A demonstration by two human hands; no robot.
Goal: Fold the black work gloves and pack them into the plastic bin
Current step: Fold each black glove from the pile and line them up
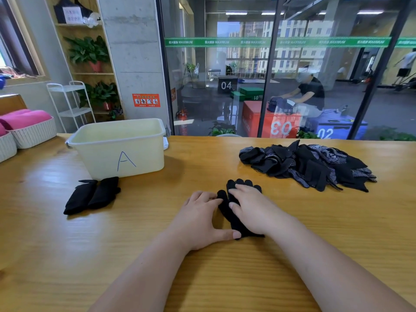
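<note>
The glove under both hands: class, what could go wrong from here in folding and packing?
1. The glove is only pressed flat by the left hand and right hand; folding it may let it shift crooked.
2. The folded gloves lie outside the bin, so they might get left unpacked.
3. The pile looks tangled; pulling one glove may drag others.
</note>
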